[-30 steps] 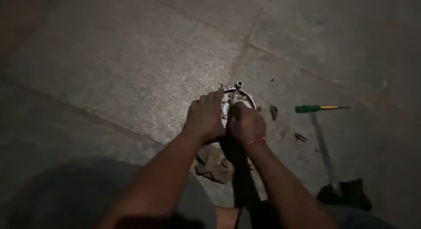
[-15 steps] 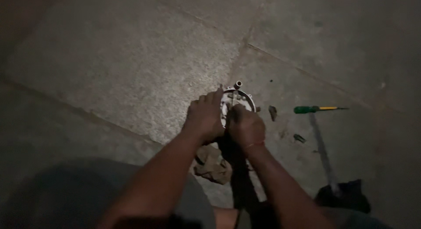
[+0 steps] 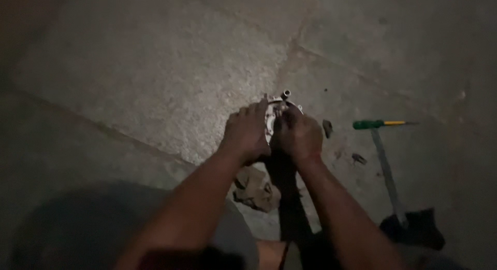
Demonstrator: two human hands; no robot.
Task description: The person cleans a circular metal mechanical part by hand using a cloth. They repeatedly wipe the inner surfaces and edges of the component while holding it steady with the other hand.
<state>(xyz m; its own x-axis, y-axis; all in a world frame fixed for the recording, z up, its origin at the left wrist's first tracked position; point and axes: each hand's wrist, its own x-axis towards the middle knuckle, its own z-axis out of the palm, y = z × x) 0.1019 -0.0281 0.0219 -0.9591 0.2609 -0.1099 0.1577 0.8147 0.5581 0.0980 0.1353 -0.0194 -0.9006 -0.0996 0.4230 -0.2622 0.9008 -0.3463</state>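
A round metal part (image 3: 282, 102) with a short tube sticking up lies on the stone floor, mostly covered by both hands. My left hand (image 3: 246, 135) grips its left side, fingers curled over the rim. My right hand (image 3: 299, 137) is closed over its right side; what it holds inside the fist is hidden. A dark strap or handle (image 3: 290, 197) runs from under the hands back toward me.
A green-handled screwdriver (image 3: 380, 124) lies to the right, with a long grey metal bar (image 3: 387, 174) leading to a dark object (image 3: 419, 228). Small loose bits (image 3: 327, 128) sit near the part. A crumpled rag (image 3: 256, 190) lies below my hands.
Both hands stay on the round part with only slight shifts; the view has barely moved.
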